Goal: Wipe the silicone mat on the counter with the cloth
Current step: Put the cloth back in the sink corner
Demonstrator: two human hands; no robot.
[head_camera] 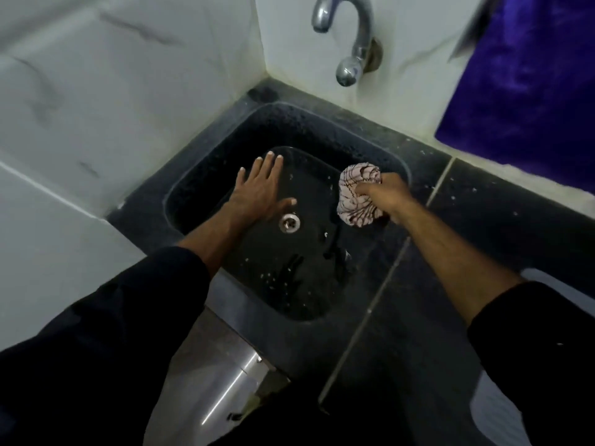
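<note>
A crumpled white cloth with dark stripes is bunched in my right hand, which is closed around it over the right edge of a black sink. My left hand hovers flat over the sink's left side with fingers spread, holding nothing. A glossy purple sheet lies at the upper right, beyond the dark counter. I cannot tell whether it is the silicone mat.
A chrome tap juts from the white tiled wall above the sink. A metal drain sits in the wet sink bottom. A steel panel shows below the counter front. White tiled walls close the left side.
</note>
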